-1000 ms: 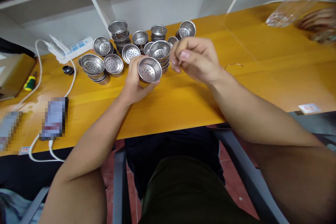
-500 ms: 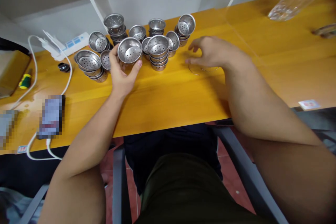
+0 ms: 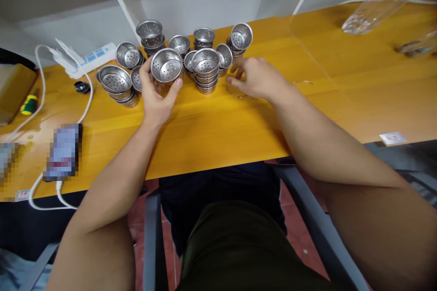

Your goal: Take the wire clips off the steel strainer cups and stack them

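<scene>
My left hand (image 3: pixel 155 97) is wrapped round a small perforated metal cup (image 3: pixel 167 66), its thumb on the near side and the open mouth facing me. My right hand (image 3: pixel 256 77) hovers over the desk just right of the other cups, fingers bent and apart, with nothing visible in them. Between the two hands stands a stack of nested perforated cups (image 3: pixel 205 70). Further stacks, such as a tilted cup stack (image 3: pixel 241 36) and a left-hand cup stack (image 3: pixel 116 81), are grouped behind and beside my left hand. Thin wire-like lines (image 3: pixel 303 82) lie under my right hand, partly hidden.
A white power strip (image 3: pixel 99 57) with cables and a phone (image 3: pixel 64 152) are on the left of the wooden desk (image 3: pixel 218 132). A clear bottle with a green top (image 3: pixel 368 11) lies at the back right. White shelving (image 3: pixel 211 0) rises behind the cups.
My right hand has moved left, closer to the cup stacks. My left hand keeps its hold on the cup, almost unmoved. The view has shifted slightly.
</scene>
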Motion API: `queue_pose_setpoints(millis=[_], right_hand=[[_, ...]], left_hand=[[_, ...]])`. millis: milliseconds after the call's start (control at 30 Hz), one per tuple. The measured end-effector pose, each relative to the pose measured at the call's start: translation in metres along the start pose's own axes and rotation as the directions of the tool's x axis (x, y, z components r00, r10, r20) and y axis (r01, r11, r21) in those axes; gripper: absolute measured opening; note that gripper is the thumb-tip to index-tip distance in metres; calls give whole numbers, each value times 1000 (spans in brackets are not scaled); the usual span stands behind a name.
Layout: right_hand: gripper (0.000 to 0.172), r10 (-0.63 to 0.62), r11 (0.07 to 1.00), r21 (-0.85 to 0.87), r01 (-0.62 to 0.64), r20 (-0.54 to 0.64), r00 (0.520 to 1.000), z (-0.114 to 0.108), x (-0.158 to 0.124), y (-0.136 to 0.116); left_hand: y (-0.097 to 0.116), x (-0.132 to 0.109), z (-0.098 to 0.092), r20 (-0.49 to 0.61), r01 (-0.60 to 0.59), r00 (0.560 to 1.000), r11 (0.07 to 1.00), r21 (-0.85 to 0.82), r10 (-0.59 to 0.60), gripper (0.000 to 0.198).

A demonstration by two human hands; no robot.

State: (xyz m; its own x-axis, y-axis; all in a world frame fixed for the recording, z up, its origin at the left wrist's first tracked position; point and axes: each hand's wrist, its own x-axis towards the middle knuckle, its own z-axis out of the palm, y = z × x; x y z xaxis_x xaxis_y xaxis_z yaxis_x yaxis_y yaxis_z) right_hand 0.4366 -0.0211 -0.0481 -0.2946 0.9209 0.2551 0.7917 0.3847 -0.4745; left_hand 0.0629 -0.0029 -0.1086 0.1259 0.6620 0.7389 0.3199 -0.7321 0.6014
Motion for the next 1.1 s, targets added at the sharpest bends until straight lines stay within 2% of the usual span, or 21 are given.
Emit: queue_pose_setpoints(millis=[67,133,200,267,400,467,533,600,667,767,867,967,1100], right_hand=[[60,-160,969,183,163,-31,987,10,3,-3],[89,-254,909,316,272,-98,962,29,7,-4],[110,-268,870,386,306,-150,952,50,12,-4],[116,-257,851,425,307,-172,951,65,16,-4],[101,-324,807,476,349,-136,936,76,18,-9],[89,-400,775,496,391,-95,912,74,15,-14],[82,-424,764,497,412,-96,901,68,10,-22],[84,-391,777,478,410,-144,909,60,5,-32],[95,-363,792,451,411,-193,911,50,1,-44],[104,-397,787,417,454,-221,891,41,-4,-61],[92,-464,769,380,514,-222,858,40,-5,-70],[77,-492,766,361,531,-203,847,42,-4,-71],[76,-494,777,361,515,-158,855,41,-4,-72]], left_hand=[[-1,0,-2,9,19,1000,1000,-12,-19,113],[-1,-1,-3,16,5,1000,999,-38,-4,116],[0,0,-3,36,-15,999,999,-40,17,116],[4,0,-2,39,-23,999,1000,-19,24,114],[15,2,0,9,-19,1000,1000,-4,19,107],[17,3,0,18,-12,1000,1000,-14,13,106],[14,2,-1,38,1,999,999,-33,0,106],[10,0,-1,69,9,998,999,-51,-5,104],[7,-3,0,107,13,994,999,-53,-7,102],[5,-8,6,159,24,987,997,-76,-12,101],[4,-10,10,221,54,975,988,-145,-21,99],[3,-11,10,273,100,961,977,-189,-46,108],[5,-15,13,384,161,921,958,-238,-59,114]])
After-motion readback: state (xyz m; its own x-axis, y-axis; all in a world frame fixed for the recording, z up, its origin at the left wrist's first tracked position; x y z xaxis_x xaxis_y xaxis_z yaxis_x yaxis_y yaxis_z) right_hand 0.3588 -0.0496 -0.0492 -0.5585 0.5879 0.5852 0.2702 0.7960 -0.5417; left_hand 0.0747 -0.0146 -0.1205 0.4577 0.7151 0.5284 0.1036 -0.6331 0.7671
